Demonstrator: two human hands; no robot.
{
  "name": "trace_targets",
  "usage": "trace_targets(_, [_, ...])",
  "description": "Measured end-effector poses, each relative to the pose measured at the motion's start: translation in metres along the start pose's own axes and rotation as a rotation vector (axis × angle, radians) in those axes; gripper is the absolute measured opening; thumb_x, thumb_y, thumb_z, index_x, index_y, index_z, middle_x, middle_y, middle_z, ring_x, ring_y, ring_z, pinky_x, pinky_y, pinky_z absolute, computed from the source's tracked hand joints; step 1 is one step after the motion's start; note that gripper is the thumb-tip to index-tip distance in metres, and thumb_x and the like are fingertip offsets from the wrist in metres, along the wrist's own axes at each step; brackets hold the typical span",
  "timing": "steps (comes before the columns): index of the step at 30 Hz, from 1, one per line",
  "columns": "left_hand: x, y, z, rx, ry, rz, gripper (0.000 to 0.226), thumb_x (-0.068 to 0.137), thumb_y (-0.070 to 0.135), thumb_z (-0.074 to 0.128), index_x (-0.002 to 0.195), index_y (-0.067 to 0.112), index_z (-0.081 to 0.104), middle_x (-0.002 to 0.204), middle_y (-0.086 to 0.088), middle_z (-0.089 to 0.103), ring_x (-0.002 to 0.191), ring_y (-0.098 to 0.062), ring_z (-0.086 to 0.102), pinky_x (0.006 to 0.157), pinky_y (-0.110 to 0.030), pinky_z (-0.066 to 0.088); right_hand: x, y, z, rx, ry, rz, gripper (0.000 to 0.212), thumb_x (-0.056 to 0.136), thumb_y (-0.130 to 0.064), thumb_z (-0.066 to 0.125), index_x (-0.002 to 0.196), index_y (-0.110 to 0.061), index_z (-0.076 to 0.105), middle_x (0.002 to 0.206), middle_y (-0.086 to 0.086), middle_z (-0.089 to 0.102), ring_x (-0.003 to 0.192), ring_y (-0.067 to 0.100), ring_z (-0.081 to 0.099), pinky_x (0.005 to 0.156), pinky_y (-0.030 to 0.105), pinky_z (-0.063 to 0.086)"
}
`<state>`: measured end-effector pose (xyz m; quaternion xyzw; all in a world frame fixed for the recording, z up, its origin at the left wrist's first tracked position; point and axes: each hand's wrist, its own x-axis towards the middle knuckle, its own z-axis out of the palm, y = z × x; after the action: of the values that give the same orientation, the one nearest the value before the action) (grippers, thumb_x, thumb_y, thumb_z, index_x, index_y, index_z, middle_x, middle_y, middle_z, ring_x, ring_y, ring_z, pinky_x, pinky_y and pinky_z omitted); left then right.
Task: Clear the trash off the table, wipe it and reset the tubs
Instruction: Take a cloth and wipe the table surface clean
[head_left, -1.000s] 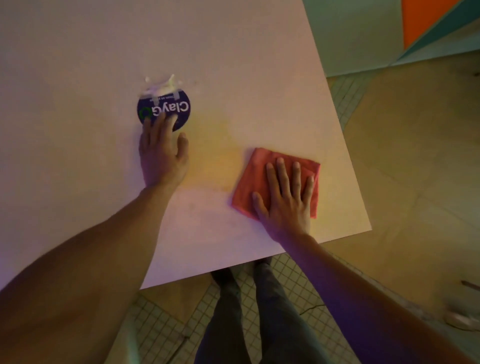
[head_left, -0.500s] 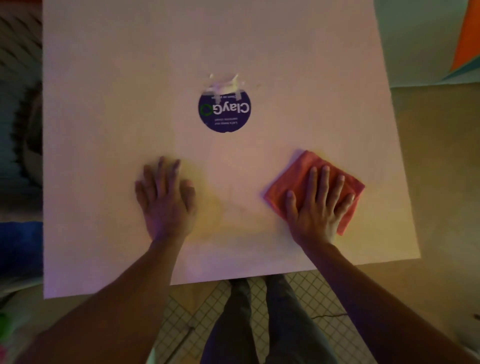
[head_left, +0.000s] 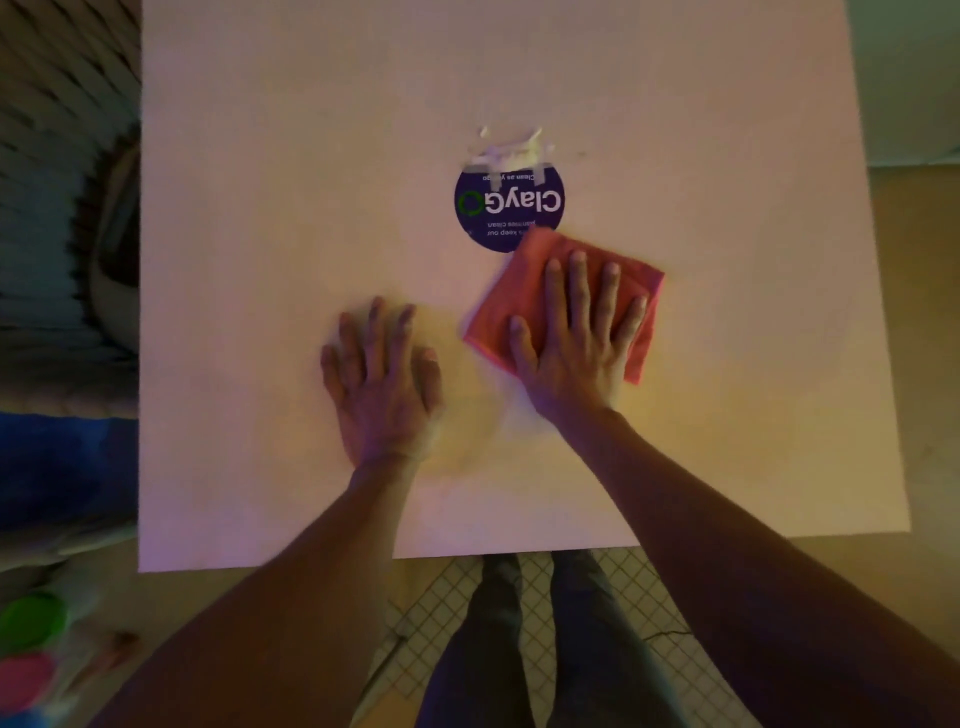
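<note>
A folded red cloth lies on the white table, its far corner touching a round dark-blue "ClayGo" sticker. My right hand presses flat on the cloth, fingers spread. My left hand rests flat on the bare tabletop just left of the cloth, holding nothing. Torn white tape bits sit at the sticker's far edge. A green tub lid and a pink tub lid show blurred at the lower left, off the table.
The table's near edge runs just above my legs on a tiled floor. A dark woven seat and something blue lie left of the table. Tan floor lies to the right.
My right hand has slid the cloth away from me and left, up to the sticker's edge. My left hand stays flat on the table.
</note>
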<state>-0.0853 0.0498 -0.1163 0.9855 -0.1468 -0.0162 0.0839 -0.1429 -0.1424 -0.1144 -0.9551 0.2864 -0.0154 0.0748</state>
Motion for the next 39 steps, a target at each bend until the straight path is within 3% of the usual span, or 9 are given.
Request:
trace_targets(7, [0.0,-0.001,-0.002,-0.032,0.01,0.008,0.052,0.101,0.037,0.037,0.153,0.032,0.034,0.165,0.003,0.025,0.153,-0.032,0.017,0.122,-0.053,0.012,-0.101,0.008,-0.009,0.011,-0.135,-0.162,0.071,0.098,-0.064,0.03,0.159,-0.027,0.02,0.167,-0.001,0.011,0.154,0.03,0.001,0.12,0.062,0.007])
trace_targets(11, [-0.002,-0.002,-0.001,-0.061,0.036,0.017,0.05,0.101,0.034,0.037,0.152,0.031,0.037,0.164,0.003,0.026,0.153,-0.032,0.018,0.123,-0.052,0.012,-0.138,0.048,-0.016,-0.005,-0.11,-0.14,0.072,0.096,-0.063,0.04,0.157,-0.028,0.027,0.165,-0.002,0.018,0.154,0.028,0.007,0.119,0.061,0.013])
trace_targets(18, [-0.002,-0.001,0.002,-0.061,0.075,0.03,0.048,0.102,0.034,0.037,0.15,0.03,0.041,0.163,0.003,0.03,0.152,-0.032,0.019,0.123,-0.051,0.013,-0.108,0.082,-0.018,-0.053,-0.069,-0.035,0.074,0.095,-0.065,0.036,0.158,-0.026,0.025,0.165,-0.001,0.019,0.154,0.029,0.009,0.12,0.06,0.01])
trace_targets(28, [0.002,-0.002,0.006,-0.052,0.075,0.013,0.05,0.1,0.039,0.035,0.15,0.032,0.041,0.163,0.004,0.031,0.152,-0.032,0.021,0.122,-0.053,0.014,-0.048,0.024,0.0,-0.003,-0.016,0.181,0.071,0.098,-0.061,0.028,0.158,-0.023,0.024,0.166,0.004,0.018,0.153,0.035,0.008,0.117,0.065,0.008])
trace_targets(34, [-0.004,-0.005,0.004,-0.107,0.064,0.037,0.048,0.1,0.038,0.037,0.147,0.03,0.045,0.161,0.005,0.033,0.151,-0.031,0.024,0.122,-0.052,0.016,-0.105,0.01,-0.003,0.001,-0.056,-0.039,0.07,0.099,-0.06,0.029,0.159,-0.023,0.021,0.166,0.003,0.016,0.153,0.034,0.006,0.119,0.063,0.007])
trace_targets(39, [-0.021,-0.03,-0.01,-0.232,0.087,0.041,0.046,0.102,0.038,0.039,0.146,0.027,0.048,0.161,0.001,0.034,0.15,-0.032,0.027,0.12,-0.049,0.024,-0.174,0.025,-0.008,-0.051,-0.114,-0.097,0.071,0.098,-0.061,0.033,0.159,-0.025,0.02,0.166,0.001,0.015,0.154,0.031,0.004,0.12,0.062,0.009])
